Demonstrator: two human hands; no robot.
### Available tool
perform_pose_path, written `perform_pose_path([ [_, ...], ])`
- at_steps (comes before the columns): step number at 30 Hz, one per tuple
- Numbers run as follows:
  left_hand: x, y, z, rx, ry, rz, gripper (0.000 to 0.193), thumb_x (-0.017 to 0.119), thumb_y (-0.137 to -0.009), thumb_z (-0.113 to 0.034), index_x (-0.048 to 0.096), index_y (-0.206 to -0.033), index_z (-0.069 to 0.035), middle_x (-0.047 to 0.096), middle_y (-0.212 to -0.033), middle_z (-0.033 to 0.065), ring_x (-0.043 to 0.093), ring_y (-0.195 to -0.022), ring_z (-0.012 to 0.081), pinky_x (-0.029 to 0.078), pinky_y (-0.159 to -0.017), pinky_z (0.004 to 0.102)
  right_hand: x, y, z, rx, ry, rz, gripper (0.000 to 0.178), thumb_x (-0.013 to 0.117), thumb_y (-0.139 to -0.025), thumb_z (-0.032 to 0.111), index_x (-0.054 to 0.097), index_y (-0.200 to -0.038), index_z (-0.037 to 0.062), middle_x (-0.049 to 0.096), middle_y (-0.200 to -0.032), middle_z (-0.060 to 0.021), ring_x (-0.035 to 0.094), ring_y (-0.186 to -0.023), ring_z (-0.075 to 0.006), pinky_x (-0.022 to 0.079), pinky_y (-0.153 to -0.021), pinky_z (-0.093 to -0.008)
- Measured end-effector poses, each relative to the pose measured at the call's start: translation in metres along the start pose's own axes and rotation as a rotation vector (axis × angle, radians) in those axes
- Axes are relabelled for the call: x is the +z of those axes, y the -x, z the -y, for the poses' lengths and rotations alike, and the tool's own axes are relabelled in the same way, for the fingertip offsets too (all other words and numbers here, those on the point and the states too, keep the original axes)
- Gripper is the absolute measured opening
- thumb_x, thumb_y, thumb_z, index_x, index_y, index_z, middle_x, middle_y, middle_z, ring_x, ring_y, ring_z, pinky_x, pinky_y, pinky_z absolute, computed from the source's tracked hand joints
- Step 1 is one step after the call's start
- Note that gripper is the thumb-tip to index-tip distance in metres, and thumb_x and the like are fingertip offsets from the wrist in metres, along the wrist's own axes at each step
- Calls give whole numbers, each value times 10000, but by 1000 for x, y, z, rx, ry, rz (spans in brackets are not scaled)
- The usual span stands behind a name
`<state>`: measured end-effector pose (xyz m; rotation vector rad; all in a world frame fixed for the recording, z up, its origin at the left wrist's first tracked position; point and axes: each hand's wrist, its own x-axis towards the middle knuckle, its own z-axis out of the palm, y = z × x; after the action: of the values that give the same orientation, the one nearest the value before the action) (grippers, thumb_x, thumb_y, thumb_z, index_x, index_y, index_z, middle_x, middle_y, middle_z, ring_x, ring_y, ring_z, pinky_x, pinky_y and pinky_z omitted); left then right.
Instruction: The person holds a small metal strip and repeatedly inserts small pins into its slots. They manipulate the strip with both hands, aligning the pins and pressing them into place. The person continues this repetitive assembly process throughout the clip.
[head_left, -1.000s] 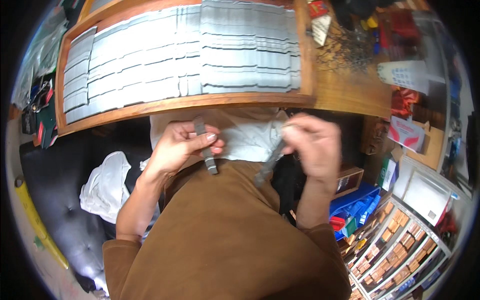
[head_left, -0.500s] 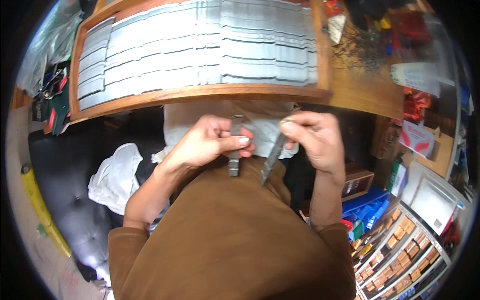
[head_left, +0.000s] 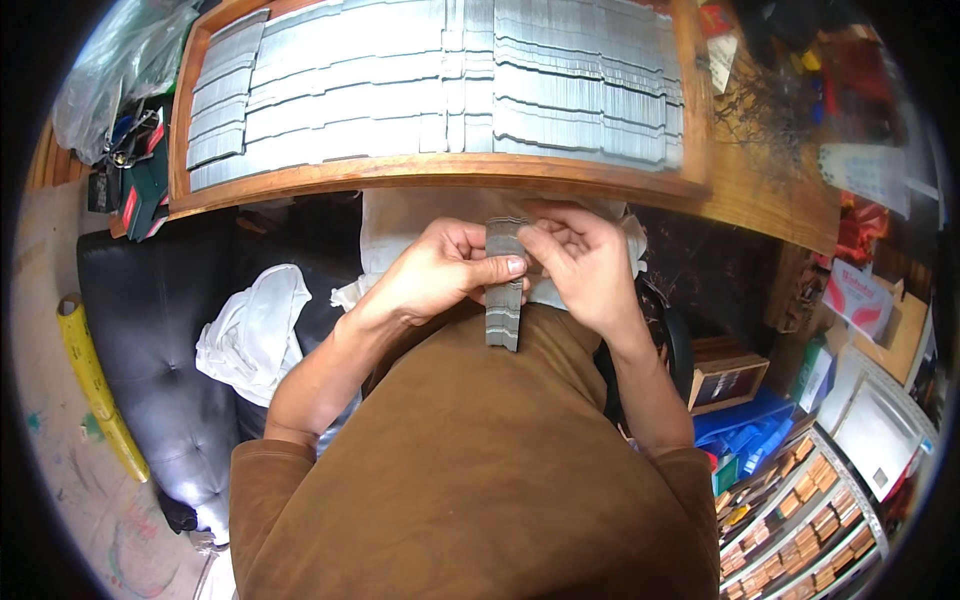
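Over my lap I hold a narrow bundle of thin grey strips [head_left: 503, 318], stacked together with stepped ends; they look like metal. My left hand [head_left: 440, 268] is closed around its middle, the thumb lying across the front face. At the bundle's upper right edge, my right hand [head_left: 590, 262] presses thumb and fingers against the strips. The bundle hangs roughly upright, its lower end in front of my brown shirt. Beyond both hands, a wooden-framed tray [head_left: 440, 172] holds tightly packed rows of similar grey strips.
A wooden table [head_left: 755, 215] extends right of the tray. White cloth [head_left: 255, 325] lies on a black padded seat [head_left: 150, 340] at left, near a yellow tube [head_left: 100, 390]. On the right stand a small wooden box [head_left: 728, 385] and a rack [head_left: 800, 515] of small wooden pieces.
My right hand has moved left, bringing the separate grey strip it held against the bundle in my left hand. The bundle now faces me more broadly. The view has shifted slightly.
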<state>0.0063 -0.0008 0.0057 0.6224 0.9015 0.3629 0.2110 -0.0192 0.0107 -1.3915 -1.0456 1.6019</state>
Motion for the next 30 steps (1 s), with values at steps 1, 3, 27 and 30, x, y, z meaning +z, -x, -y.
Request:
perform_pose_path([
  [1, 0, 0, -1, -18, 1, -26, 214, 739, -979, -185, 735, -1087, -1, 783, -971, 89, 755, -864, 157, 563, -674, 237, 2, 9, -2, -86, 96, -79, 278, 791, -929, 119, 662, -1063, -88, 708, -895, -104, 677, -700, -116, 559, -614, -243],
  [3, -5, -1, -1, -32, 67, -32, 221, 748, -970, -173, 724, -1094, 7, 779, -989, 107, 758, -880, 174, 579, -691, 247, -13, 33, 6, -81, 207, 74, 304, 833, -872, 87, 626, -1055, -40, 688, -1050, -135, 699, -810, -136, 579, -663, -259],
  [27, 14, 3, -28, -40, -4, -99, 254, 787, -942, -248, 751, -1079, -36, 786, -999, 96, 735, -832, 125, 551, -674, 230, 19, 79, -59, -440, 118, 128, 234, 810, -827, -53, 763, -1054, -23, 786, -958, -141, 770, -800, -204, 622, -697, -282],
  [30, 9, 4, -30, -25, -22, -64, 263, 788, -941, -244, 753, -1095, -34, 788, -995, 95, 722, -804, 110, 551, -669, 229, 21, 75, -56, -473, 138, 89, 221, 803, -833, -56, 756, -1047, -31, 787, -965, -143, 773, -805, -203, 626, -702, -280],
])
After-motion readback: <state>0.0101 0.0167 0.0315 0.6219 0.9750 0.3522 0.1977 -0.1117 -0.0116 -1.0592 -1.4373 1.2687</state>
